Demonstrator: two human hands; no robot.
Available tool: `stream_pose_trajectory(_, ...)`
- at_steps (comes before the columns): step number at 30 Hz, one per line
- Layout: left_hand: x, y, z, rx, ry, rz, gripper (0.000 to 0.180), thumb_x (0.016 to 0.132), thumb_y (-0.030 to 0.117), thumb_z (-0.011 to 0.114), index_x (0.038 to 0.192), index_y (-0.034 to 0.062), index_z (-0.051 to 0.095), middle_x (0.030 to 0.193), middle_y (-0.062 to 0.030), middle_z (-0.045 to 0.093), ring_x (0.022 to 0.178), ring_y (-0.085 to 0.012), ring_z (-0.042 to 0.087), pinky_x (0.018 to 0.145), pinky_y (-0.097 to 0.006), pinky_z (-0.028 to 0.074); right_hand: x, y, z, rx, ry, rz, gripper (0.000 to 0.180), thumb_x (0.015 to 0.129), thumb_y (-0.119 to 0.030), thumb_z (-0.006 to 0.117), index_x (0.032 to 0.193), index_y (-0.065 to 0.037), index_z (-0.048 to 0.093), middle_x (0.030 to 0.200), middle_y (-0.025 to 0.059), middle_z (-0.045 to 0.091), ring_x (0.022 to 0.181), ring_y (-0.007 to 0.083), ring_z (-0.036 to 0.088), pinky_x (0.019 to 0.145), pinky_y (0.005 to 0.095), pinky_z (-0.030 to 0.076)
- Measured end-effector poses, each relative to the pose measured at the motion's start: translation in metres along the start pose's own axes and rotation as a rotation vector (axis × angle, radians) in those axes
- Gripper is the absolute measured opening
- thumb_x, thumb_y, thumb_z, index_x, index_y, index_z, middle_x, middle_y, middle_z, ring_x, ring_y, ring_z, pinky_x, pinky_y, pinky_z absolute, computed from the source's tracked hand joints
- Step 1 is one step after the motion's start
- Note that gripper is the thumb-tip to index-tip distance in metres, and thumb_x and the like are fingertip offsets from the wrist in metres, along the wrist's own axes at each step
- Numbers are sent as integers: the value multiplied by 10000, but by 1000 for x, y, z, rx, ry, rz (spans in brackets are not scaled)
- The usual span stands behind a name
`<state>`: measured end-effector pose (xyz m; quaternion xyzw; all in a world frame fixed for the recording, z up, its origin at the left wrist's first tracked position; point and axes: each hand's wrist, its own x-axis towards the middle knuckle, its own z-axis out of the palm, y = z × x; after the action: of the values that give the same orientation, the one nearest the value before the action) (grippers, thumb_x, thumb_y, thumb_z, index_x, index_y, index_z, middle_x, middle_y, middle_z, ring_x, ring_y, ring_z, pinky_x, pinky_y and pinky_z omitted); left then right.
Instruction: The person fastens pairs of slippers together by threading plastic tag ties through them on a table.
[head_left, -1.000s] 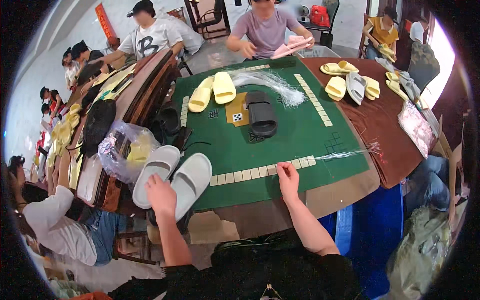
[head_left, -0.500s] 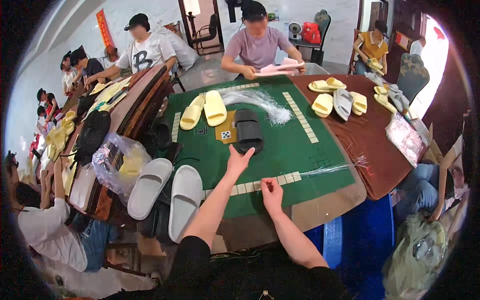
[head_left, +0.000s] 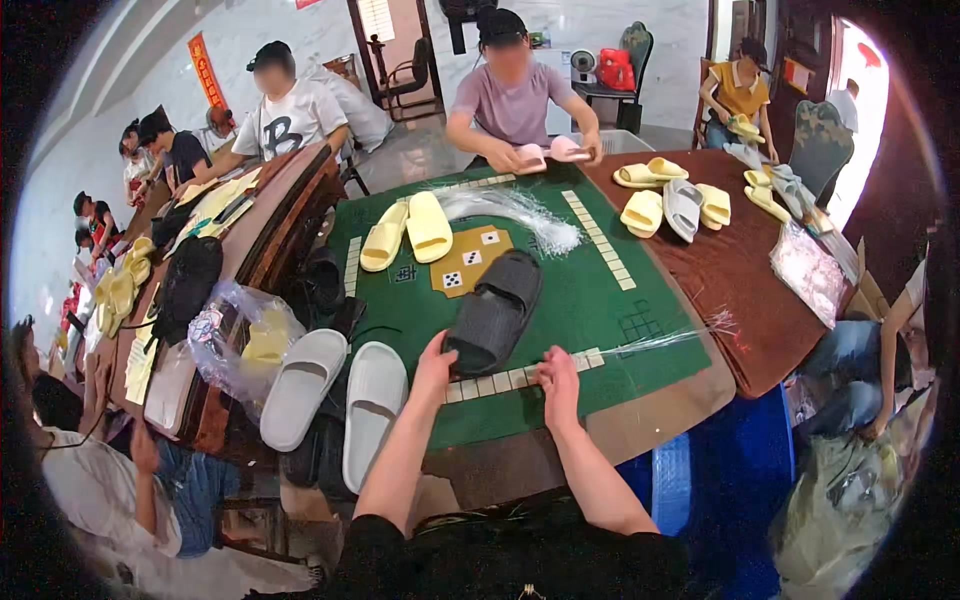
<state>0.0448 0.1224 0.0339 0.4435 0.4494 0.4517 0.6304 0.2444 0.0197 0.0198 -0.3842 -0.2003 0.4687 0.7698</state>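
My left hand [head_left: 434, 362] grips a dark grey slide slipper [head_left: 497, 310] by its heel end, holding it tilted over the green mat [head_left: 400, 325]. Close to the slipper's right, my right hand [head_left: 558, 385] has its fingers curled together above the row of pale printed tiles. Whatever is in those fingertips, if anything, is too small to make out. A pair of yellow slippers [head_left: 430, 228] lies beyond, beside a spread of thin clear plastic strands [head_left: 530, 218]. A second bundle of strands [head_left: 668, 337] lies to the right of my right hand.
Two light grey slippers [head_left: 375, 405] lie at the left edge, near a clear plastic bag [head_left: 240, 340]. Yellow and grey slippers [head_left: 683, 208] rest on the brown cloth [head_left: 690, 265] at right. Across the table a person holds pink slippers [head_left: 568, 150]. A blue bin [head_left: 730, 470] stands below right.
The dark grey slipper has come nearer to me and turned aslant, lifted by my left hand. My right hand has shifted slightly right. The person opposite has turned the pink slippers.
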Motion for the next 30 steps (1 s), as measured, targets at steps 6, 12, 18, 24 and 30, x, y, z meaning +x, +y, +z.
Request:
stream_pose_trajectory(6,-95,52,-41,393,-142,156,476,842,-12,468,1317,25,469,1240,-109,554,1172,-191,489,1021,-291,335,2,-6,-3,274,-40,170,617,936,-481,496,1334,-16,422,1276,104,503,1136,204,495,978,345,377)
stream_pose_trajectory(12,-135,63,-58,524,65,320,458,849,-54,512,1292,6,408,1058,-110,586,1007,-157,550,914,-274,415,-2,7,-6,-132,136,102,524,967,-405,479,1172,73,543,1140,93,578,983,172,519,916,309,392)
stream_pose_trajectory(18,-143,53,-62,285,172,432,286,857,-73,503,1138,-18,495,1040,-92,596,969,-146,569,887,-268,435,-22,-35,27,-220,124,-48,476,978,-365,473,1148,73,553,1107,75,583,1003,156,498,913,293,385)
stream_pose_trajectory(24,-152,76,-39,282,159,487,282,861,-93,470,1134,-33,513,1034,-86,600,974,-150,569,893,-262,428,-14,-73,17,-173,33,-208,450,977,-286,504,1196,107,515,1127,65,581,1017,124,504,912,250,388)
stream_pose_trajectory(30,-161,82,-59,556,420,672,235,858,-58,488,1077,-46,571,1081,-98,585,1012,-175,544,933,-283,402,11,-112,-43,-62,356,-395,406,983,-313,452,1203,18,535,1200,78,563,1104,188,508,988,351,381)
